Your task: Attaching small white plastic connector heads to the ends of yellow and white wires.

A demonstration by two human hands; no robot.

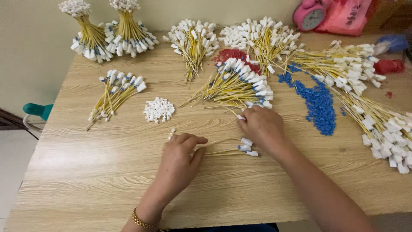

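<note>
My left hand [182, 160] rests on the wooden table [86, 172], fingers closed on one end of a small bunch of yellow wires [227, 150] tipped with white connectors. My right hand [262, 127] lies palm down just right of them, its fingertips pinching a white connector [240, 117] at the near edge of a fanned pile of yellow wires [234, 86]. A small heap of loose white connectors [159, 109] sits to the left of my left hand.
Two upright tied wire bundles [107, 32] stand at the back left. More wire piles [369, 86] spread across the back and right. Blue beads [319, 105] and red beads [234, 54] lie in heaps. A pink alarm clock [310, 16] and pink bag stand behind.
</note>
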